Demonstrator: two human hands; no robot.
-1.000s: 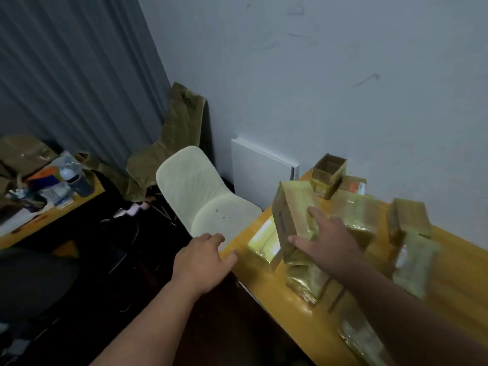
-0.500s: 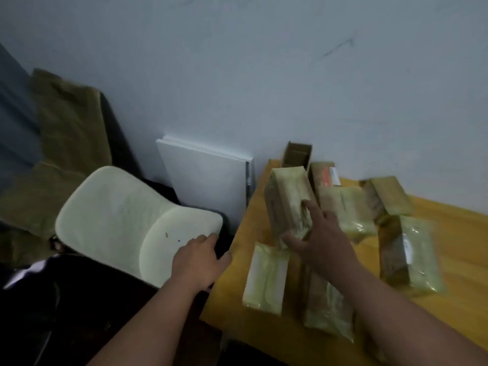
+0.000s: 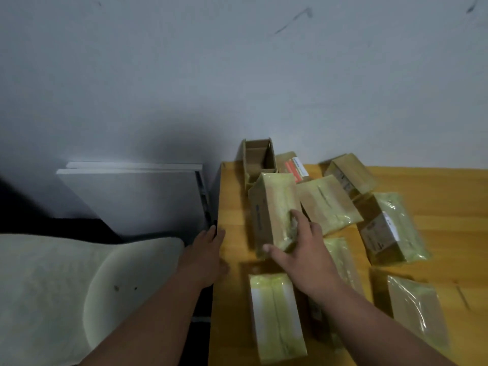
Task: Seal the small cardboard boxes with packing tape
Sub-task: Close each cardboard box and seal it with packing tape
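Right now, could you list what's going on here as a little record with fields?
right hand: grips the upright taped box, thumb at its near bottom corner
left hand: fingers straight, at the table's left edge
table: wooden, against the wall
open box: unsealed, at the far corner
other taped boxes: several lying around, one nearest the camera
chair: pale, left of the table

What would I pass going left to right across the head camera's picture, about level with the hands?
Pale chair → left hand → tall box gripped by the right hand → wrapped box on the wooden table.
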